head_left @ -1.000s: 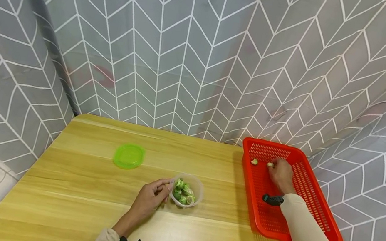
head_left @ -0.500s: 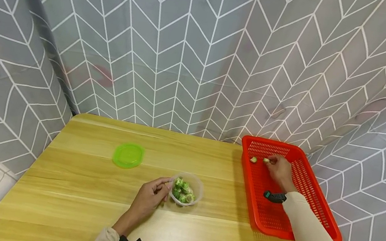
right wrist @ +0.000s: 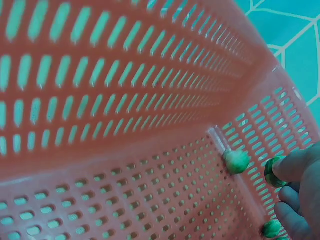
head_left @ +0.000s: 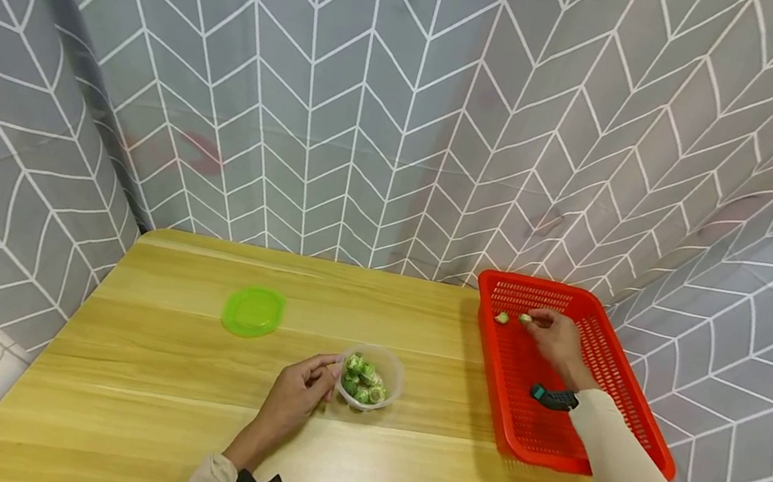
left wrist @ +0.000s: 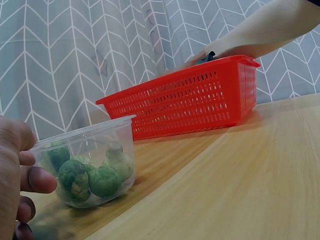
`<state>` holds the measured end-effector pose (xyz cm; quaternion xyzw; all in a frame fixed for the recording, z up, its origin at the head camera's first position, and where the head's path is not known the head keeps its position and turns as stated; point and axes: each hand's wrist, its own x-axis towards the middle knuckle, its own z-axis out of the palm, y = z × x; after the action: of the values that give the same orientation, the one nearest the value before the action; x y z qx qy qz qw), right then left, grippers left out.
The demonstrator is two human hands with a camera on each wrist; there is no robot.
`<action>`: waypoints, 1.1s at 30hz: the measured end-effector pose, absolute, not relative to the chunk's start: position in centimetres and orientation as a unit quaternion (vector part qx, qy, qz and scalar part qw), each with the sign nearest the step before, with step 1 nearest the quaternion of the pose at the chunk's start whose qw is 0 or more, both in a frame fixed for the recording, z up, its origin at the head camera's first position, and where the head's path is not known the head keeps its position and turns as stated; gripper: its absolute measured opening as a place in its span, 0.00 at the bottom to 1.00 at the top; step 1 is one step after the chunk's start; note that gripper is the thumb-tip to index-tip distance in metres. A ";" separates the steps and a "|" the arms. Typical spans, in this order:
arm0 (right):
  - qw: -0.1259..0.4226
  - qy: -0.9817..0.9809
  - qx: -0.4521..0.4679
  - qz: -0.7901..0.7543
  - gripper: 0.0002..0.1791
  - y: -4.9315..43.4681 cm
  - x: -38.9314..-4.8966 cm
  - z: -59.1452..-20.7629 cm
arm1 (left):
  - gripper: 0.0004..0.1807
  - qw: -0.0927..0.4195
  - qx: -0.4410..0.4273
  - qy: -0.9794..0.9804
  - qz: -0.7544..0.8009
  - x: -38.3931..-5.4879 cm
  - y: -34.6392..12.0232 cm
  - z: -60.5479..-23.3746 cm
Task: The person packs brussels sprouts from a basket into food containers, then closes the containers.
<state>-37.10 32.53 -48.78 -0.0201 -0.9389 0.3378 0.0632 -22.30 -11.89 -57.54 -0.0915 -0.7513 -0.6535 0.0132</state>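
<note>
My left hand (head_left: 292, 396) holds the near-left rim of a small clear plastic tub (head_left: 394, 373) standing on the table. Several green Brussels sprouts (left wrist: 104, 180) sit inside that tub. Over on the right, my right hand (head_left: 560, 343) reaches into a red slotted basket (head_left: 496, 397). Between its thumb and fingertips it pinches one Brussels sprout (right wrist: 275, 171), close to the basket's far end. Another sprout (head_left: 502, 317) lies just left of it on the basket floor. Lower in the right wrist view, a further sprout (right wrist: 271, 228) shows beneath the fingers.
A bright green lid (head_left: 254, 312) lies flat at the back left of the wooden table (head_left: 138, 370). Grey curtains (head_left: 333, 98) with white chevron lines hang behind the table and along its sides. The basket stands at the table's right edge.
My right hand, with a sprout in its fingertips, has shifted slightly left toward the sprout on the basket floor. The left hand and the tub have stayed in place.
</note>
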 end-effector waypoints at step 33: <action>0.014 -0.872 0.029 0.489 0.24 29.2 -33.1 -45.2 | 0.15 0.027 -0.087 -0.768 -0.634 -22.3 -11.9 -57.5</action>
<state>-33.06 29.21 -45.23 0.0286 -0.8718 0.4888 0.0139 -22.34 -11.88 -57.54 -0.0871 -0.7681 -0.6337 0.0272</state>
